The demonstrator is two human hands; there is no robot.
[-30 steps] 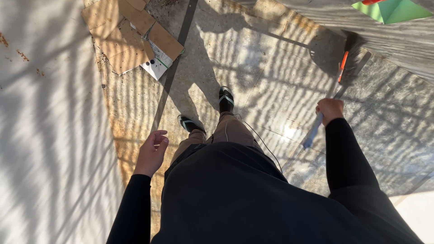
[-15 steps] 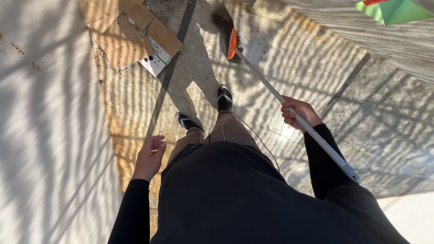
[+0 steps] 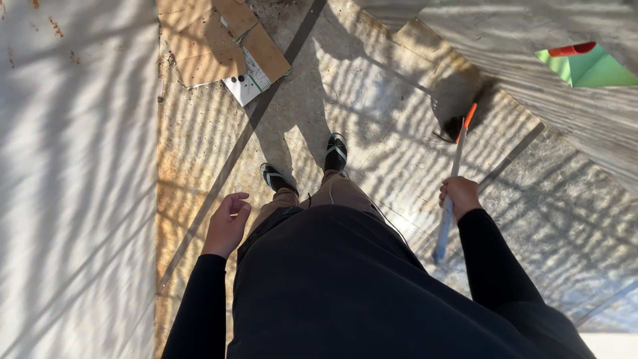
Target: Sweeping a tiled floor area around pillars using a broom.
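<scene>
I look down at my own dark-clothed body and two sandalled feet on a stone tile floor [image 3: 372, 80]. My right hand [image 3: 458, 195] grips the pale handle of a broom [image 3: 455, 159], whose orange neck and dark bristles rest on the floor ahead to the right. My left hand [image 3: 226, 223] hangs loose beside my hip, fingers curled and apart, holding nothing.
Flattened cardboard pieces [image 3: 212, 36] with a white printed sheet lie on the floor ahead to the left. A white wall [image 3: 73, 179] runs along the left. A low stone ledge [image 3: 531, 46] crosses the upper right, with a green and red object [image 3: 588, 63] beyond it.
The broom head has swung from ahead of my feet back to the right side. My right hand moved rightward with the handle. My left hand has hardly moved.
</scene>
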